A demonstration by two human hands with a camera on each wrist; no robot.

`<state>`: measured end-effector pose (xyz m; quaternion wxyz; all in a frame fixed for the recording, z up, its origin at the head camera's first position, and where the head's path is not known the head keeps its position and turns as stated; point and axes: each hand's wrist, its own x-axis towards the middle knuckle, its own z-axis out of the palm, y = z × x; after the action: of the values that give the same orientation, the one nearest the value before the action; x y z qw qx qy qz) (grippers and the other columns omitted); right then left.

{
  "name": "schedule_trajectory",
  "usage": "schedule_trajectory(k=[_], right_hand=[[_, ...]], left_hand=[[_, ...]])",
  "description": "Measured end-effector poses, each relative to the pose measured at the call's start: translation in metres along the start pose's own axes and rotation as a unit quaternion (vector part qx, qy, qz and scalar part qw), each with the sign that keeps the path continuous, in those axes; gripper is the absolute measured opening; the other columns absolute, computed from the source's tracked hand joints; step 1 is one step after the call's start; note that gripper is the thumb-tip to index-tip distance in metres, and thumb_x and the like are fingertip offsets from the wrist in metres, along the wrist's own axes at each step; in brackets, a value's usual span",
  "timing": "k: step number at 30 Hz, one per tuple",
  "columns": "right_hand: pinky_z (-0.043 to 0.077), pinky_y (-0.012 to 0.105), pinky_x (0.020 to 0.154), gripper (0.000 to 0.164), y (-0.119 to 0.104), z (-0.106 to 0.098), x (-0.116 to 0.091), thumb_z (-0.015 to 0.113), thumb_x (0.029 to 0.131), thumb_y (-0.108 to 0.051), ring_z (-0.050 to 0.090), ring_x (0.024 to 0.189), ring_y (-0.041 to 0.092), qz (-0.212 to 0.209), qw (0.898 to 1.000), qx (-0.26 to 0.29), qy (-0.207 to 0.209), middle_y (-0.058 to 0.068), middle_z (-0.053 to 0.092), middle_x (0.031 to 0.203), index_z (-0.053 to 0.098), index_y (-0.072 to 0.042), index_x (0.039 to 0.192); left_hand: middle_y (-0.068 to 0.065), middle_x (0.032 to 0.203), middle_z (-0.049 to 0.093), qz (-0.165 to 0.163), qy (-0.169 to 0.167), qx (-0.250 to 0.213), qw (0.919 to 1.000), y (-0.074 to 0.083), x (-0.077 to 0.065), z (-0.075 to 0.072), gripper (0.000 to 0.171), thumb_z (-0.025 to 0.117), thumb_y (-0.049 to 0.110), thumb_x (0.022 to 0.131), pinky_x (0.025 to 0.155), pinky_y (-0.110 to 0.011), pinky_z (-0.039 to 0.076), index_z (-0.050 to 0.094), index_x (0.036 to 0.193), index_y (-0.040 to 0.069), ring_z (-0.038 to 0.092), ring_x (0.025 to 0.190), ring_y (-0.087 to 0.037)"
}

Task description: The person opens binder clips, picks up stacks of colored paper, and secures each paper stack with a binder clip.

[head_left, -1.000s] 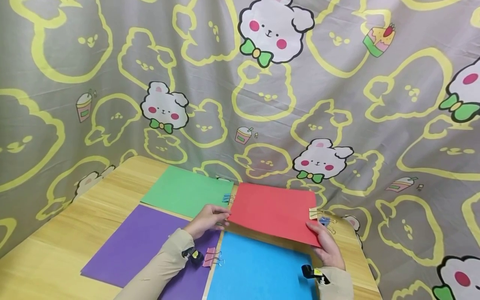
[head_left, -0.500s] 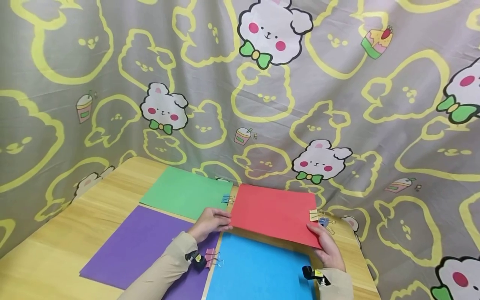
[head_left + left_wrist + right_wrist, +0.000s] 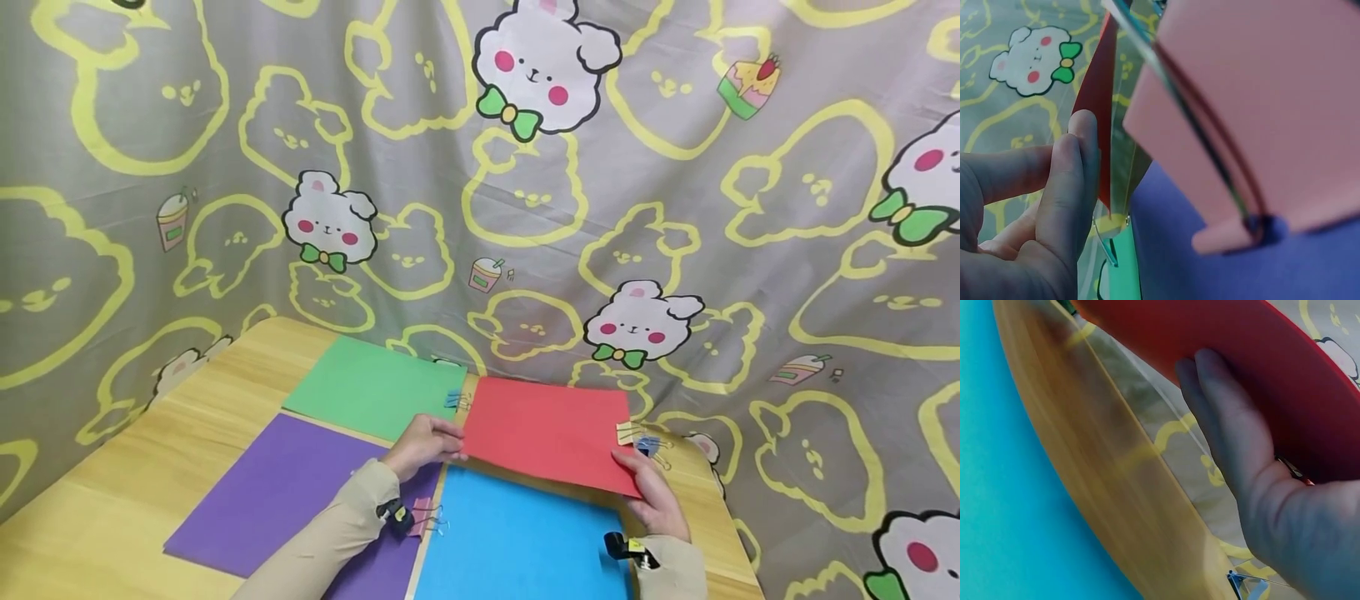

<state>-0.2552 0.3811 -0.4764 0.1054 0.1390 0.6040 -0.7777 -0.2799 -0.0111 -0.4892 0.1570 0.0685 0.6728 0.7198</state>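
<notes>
Red Sheet: Two-Handed Support Above the Desk

A grey fabric backdrop [image 3: 525, 187], printed with yellow outlines and white rabbit heads, is hanging behind the work area. In front of it, a wood-grain desk [image 3: 142, 467] is carrying the coloured sheets. The purple sheet [image 3: 262, 496] is lying at near left and the blue sheet [image 3: 517, 542] at near right. The red sheet [image 3: 551, 433] is occupying the far right position, beyond the blue sheet; its near edge is standing raised off the desk. Whether its far edge is touching the desk cannot be determined. The green sheet [image 3: 378, 387] is lying at far left.

The right hand [image 3: 654, 496] is gripping the near right corner of the red sheet, the thumb resting on top and the fingers supporting from below. The left hand [image 3: 422, 447] is pinching the left edge near the front corner, its fingers extending nearly straight and closing against the thumb.

A pink binder clip [image 3: 422, 515] is sitting on the right edge of the purple sheet. A yellow binder clip [image 3: 627, 433] is gripping the right edge of the red sheet. One blue binder clip [image 3: 453, 400] is sitting on the right edge of the green sheet; a second blue clip [image 3: 649, 444] is showing just beside the yellow one.
</notes>
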Motion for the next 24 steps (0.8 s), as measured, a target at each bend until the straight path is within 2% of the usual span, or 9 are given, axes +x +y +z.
schedule_trajectory(k=[8, 16, 20, 24], right_hand=[[0.057, 0.029, 0.094, 0.067, 0.001, 0.008, 0.008, 0.052, 0.103, -0.025, 0.067, 0.102, 0.008, 0.006, 0.999, -0.036, -0.008, -0.004, 0.059, 0.114, 0.014, -0.008, 0.156], [0.058, 0.028, 0.09, 0.059, 0.003, 0.012, 0.02, 0.054, 0.101, -0.022, 0.064, 0.101, 0.009, 0.003, 0.996, -0.085, 0.005, 0.003, 0.054, 0.121, 0.025, -0.004, 0.149], [0.058, 0.028, 0.091, 0.063, 0.004, 0.014, 0.023, 0.051, 0.103, -0.022, 0.063, 0.102, 0.011, -0.004, 0.993, -0.118, 0.004, 0.011, 0.049, 0.132, 0.02, -0.002, 0.154], [0.059, 0.028, 0.086, 0.059, 0.003, 0.018, 0.025, 0.046, 0.104, -0.02, 0.065, 0.097, 0.012, -0.012, 0.988, -0.152, 0.011, 0.013, 0.055, 0.126, 0.021, 0.002, 0.153]], left_hand=[[-0.028, 0.105, 0.07, 0.0, 0.01, 0.014, 0.9999, 0.001, -0.001, -0.004, 0.028, 0.064, -0.007, 0.088, 0.082, -0.032, 0.061, 0.062, 0.114, -0.016, 0.075, 0.082, -0.026], [-0.026, 0.102, 0.07, -0.007, 0.014, 0.045, 0.9989, 0.002, -0.003, -0.005, 0.028, 0.064, -0.005, 0.089, 0.082, -0.031, 0.061, 0.063, 0.114, -0.015, 0.076, 0.083, -0.026], [-0.027, 0.102, 0.069, -0.019, 0.011, 0.055, 0.9983, 0.004, -0.005, -0.003, 0.03, 0.062, -0.005, 0.09, 0.081, -0.031, 0.062, 0.061, 0.118, -0.015, 0.075, 0.084, -0.027], [-0.027, 0.103, 0.068, -0.033, 0.007, 0.057, 0.9978, 0.006, -0.007, -0.001, 0.033, 0.061, -0.005, 0.091, 0.08, -0.031, 0.062, 0.059, 0.123, -0.015, 0.075, 0.085, -0.028]])
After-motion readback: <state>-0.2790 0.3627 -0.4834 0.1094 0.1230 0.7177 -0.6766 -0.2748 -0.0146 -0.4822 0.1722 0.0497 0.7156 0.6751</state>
